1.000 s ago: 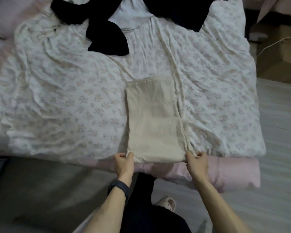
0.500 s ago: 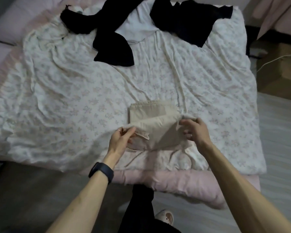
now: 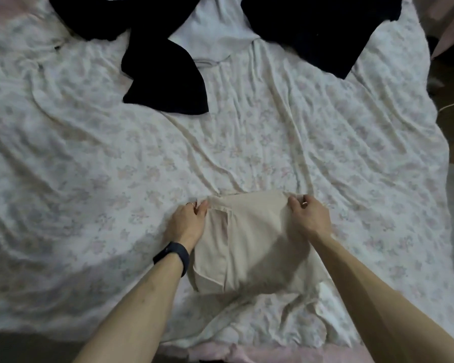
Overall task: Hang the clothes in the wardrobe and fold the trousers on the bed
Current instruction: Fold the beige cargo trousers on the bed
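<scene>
Beige trousers (image 3: 252,242) lie folded into a compact rectangle on the bed (image 3: 89,179), near its front edge. My left hand (image 3: 186,222) pinches the far left corner of the folded trousers. At the far right corner my right hand (image 3: 308,218) grips the top layer, fingers curled over the edge. Both forearms reach in from the bottom of the view; a dark band sits on the left wrist.
A floral white cover spreads over the bed, much wrinkled. At the far side lie a black garment (image 3: 165,74), a second black garment (image 3: 323,30) and a white garment (image 3: 215,35) between them. Dark floor and a cable show at the right edge.
Both hands lifted the near end of the trousers from the bed's front edge and carried it away from me onto the far end, halving their length. The camera moved closer over the bed.
</scene>
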### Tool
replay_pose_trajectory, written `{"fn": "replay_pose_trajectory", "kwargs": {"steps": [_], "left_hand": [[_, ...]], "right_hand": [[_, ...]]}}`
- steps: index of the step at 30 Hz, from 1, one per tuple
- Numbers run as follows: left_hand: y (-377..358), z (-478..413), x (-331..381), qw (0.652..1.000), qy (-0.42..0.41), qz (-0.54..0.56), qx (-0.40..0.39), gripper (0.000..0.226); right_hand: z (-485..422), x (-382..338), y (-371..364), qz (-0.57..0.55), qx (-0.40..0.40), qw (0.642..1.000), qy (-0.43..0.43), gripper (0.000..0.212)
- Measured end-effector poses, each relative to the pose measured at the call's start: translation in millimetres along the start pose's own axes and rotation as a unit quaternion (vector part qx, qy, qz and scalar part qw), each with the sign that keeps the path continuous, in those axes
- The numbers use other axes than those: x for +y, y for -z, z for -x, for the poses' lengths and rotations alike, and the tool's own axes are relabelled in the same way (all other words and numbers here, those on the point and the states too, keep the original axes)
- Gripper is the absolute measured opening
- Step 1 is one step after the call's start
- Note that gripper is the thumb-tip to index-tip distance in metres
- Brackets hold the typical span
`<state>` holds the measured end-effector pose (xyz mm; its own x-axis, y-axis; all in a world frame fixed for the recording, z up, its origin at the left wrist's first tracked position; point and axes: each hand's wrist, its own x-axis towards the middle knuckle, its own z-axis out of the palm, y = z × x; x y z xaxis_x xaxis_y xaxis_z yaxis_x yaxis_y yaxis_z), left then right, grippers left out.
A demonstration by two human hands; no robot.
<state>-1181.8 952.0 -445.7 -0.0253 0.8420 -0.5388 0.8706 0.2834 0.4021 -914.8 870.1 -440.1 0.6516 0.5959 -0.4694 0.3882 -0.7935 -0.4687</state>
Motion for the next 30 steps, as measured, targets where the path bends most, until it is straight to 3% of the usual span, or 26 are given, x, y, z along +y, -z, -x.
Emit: {"fn": "replay_pose_trajectory", "kwargs": {"steps": [3,5,7,9,15,19,23,27,30], "left_hand": [[-13.7,2.3,2.8,0.991,-0.053,-0.033,0.119,0.049],[-29.5,22.1,0.8,0.964,-0.173,-0.069,0.191,0.055],[-48.0,44.7,-0.8,0.932,-0.309,-0.108,0.155,0.062],[-62.8,51.9,-2.3,0.903,-0.374,-0.189,0.092,0.065],[-89.8,13.6,-11.8,0.888,-0.354,-0.292,0.025,0.065],[-101.3,0.5,-18.3,0.879,-0.364,-0.303,0.048,0.065],[-109.0,-7.6,-19.7,0.875,-0.362,-0.321,0.024,0.066],[-93.0,-9.6,1.4,0.875,-0.333,-0.352,-0.025,0.064],[-68.3,-13.3,37.1,0.885,-0.325,-0.333,-0.031,0.044]], "right_hand": [[12.9,-6.6,-13.4,-0.027,0.048,0.998,-0.001,0.037],[34.4,-3.6,-23.6,0.034,0.095,0.994,0.051,0.050],[63.6,4.3,-36.4,0.119,0.135,0.974,0.141,0.056],[84.0,15.6,-53.0,0.191,0.129,0.947,0.225,0.062],[65.5,59.4,-81.7,0.279,0.008,0.946,0.166,0.068],[51.1,72.9,-103.6,0.281,0.043,0.940,0.189,0.068],[47.6,81.0,-113.9,0.269,0.070,0.938,0.205,0.067],[54.0,64.4,-100.7,0.270,0.017,0.948,0.166,0.064],[77.8,50.1,-86.5,0.228,0.002,0.967,0.112,0.064]]}}
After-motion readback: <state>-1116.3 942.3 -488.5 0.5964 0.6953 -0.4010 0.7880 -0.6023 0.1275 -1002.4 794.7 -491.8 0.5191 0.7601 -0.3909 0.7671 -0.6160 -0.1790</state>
